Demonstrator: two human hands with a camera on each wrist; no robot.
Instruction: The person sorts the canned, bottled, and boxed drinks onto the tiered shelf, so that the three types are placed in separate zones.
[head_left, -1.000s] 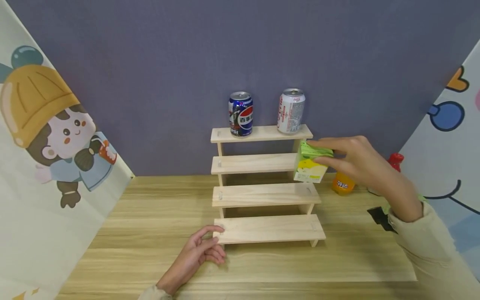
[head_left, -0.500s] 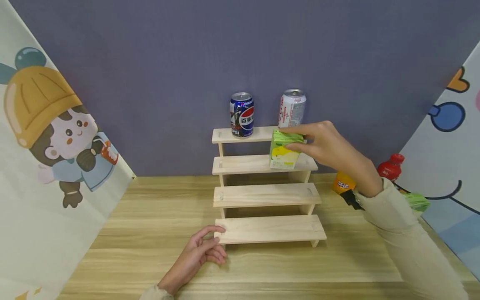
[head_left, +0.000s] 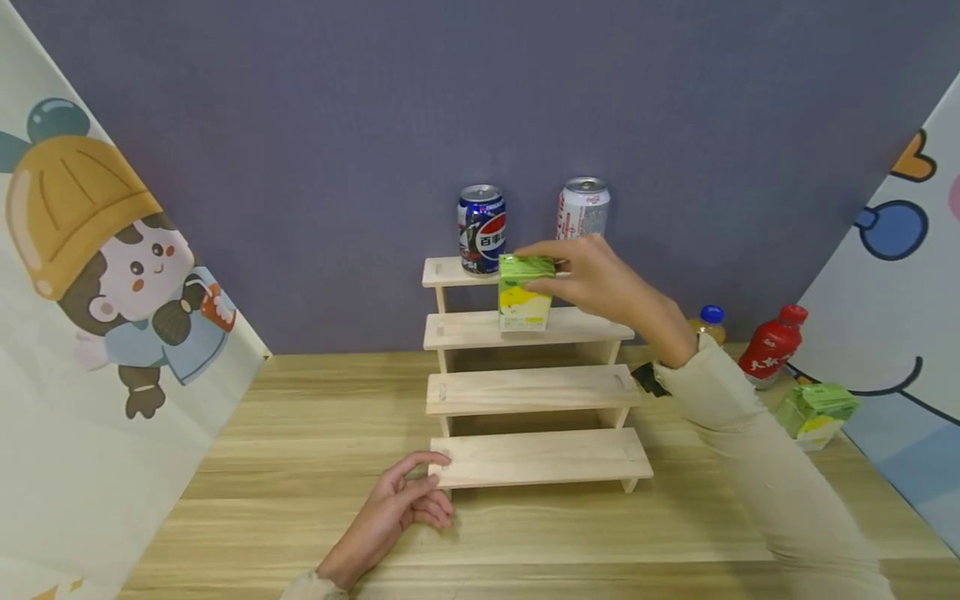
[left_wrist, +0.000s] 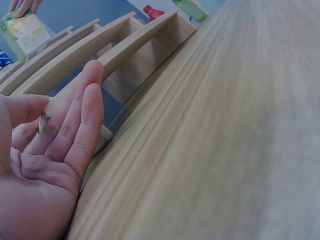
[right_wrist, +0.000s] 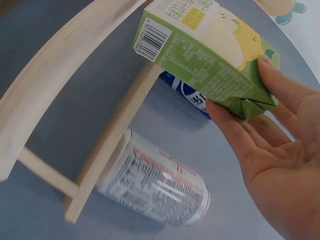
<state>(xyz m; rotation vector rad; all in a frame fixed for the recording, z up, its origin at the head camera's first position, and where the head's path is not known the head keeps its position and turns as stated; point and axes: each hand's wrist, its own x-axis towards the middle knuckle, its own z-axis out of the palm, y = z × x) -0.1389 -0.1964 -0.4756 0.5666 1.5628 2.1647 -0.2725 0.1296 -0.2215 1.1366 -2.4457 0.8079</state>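
Note:
In the head view my right hand [head_left: 592,275] pinches a green and yellow drink carton [head_left: 523,304] near its top. The carton is upright at the second-highest step, its base overlapping that board. In the right wrist view, thumb and fingers hold the top end of the carton [right_wrist: 210,55]. My left hand [head_left: 401,492] pinches the left end of the lowest step of the wooden display stand [head_left: 540,458] between thumb and index finger; its other fingers extend loosely below. On the top step stand a blue Pepsi can [head_left: 482,229] and a white Coke can [head_left: 583,208], partly hidden by my right hand.
Right of the stand, on the wooden table [head_left: 300,433], are a red bottle [head_left: 772,346], a blue-capped bottle [head_left: 710,321] half hidden by my sleeve, and another green carton [head_left: 816,412]. A dark wall [head_left: 337,167] rises close behind the stand.
My right hand has carried the carton leftward from the stand's right end to the middle of the second-highest step. The left hand stays at the lowest step.

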